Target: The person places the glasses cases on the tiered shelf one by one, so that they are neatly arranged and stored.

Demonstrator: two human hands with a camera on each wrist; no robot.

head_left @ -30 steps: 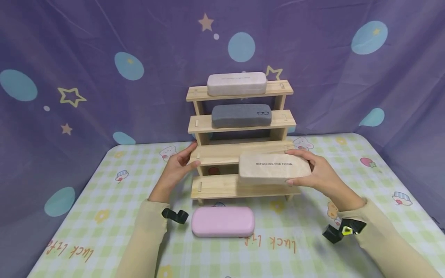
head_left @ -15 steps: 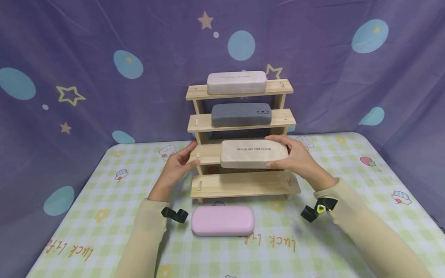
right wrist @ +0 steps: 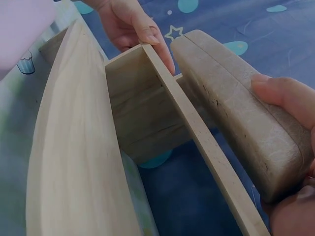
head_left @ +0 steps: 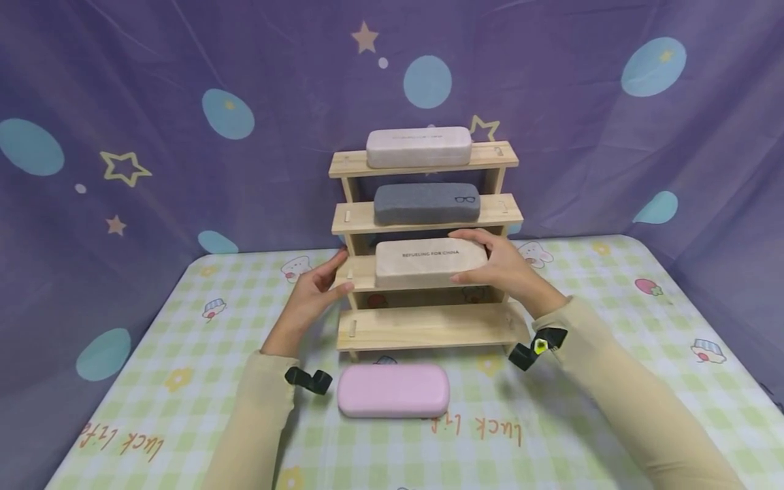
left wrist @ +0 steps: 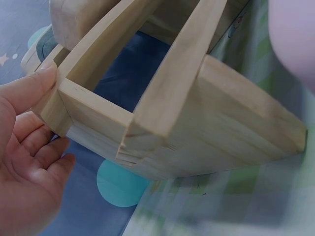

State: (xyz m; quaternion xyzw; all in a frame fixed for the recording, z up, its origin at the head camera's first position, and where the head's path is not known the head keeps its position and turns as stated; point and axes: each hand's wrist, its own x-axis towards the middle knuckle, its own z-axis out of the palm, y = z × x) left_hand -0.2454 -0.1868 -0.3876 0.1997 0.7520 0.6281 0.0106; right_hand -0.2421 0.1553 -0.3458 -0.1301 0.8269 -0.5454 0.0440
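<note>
A cream glasses case (head_left: 431, 263) lettered "REFUELING FOR CHINA" is over the third tier from the top of a stepped wooden display rack (head_left: 431, 327). My right hand (head_left: 499, 267) grips its right end, thumb on the front and fingers at the back. In the right wrist view the case (right wrist: 241, 108) leans close over the plank's edge. With my left hand (head_left: 312, 296) I hold the left end of that same tier. The left wrist view has the thumb (left wrist: 37, 86) on the plank and the other fingers curled under its end.
A grey-blue glasses case (head_left: 425, 204) sits on the second tier and a pale pinkish one (head_left: 419, 148) on the top tier. A pink glasses case (head_left: 393, 390) lies on the checked tablecloth (head_left: 202, 381) before the rack. A purple patterned curtain (head_left: 294, 82) hangs behind.
My right hand has carried the cream glasses case left and back, from in front of the lower tiers to the third tier. The left hand keeps its hold on the rack.
</note>
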